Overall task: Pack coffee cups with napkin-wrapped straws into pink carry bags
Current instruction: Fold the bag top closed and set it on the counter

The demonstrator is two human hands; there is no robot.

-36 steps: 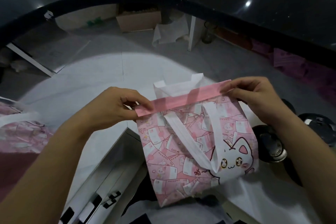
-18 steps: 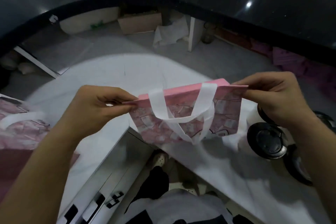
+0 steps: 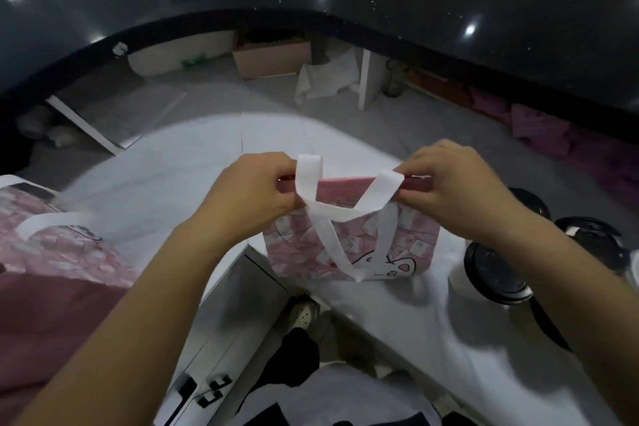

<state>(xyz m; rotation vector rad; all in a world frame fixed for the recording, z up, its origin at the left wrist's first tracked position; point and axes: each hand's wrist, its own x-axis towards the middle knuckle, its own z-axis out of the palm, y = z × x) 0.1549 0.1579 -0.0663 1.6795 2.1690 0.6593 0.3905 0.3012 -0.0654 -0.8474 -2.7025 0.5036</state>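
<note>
Bag interior is out of sight, so contents cannot be told. Fingertips of both hands are hidden behind the rim and the white handles. The black-lidded cups at 3 o'clock are partly covered by the right forearm.

The pink carry bag stands at centre on the white counter. The left hand pinches the 9 o'clock end of its rim and the right hand the 3 o'clock end. A 2nd pink bag at 9 o'clock is cut off by the frame edge.

Curled fingers hid the pink bag's top corners. Left of them, another bag was blurred and cut off.
</note>
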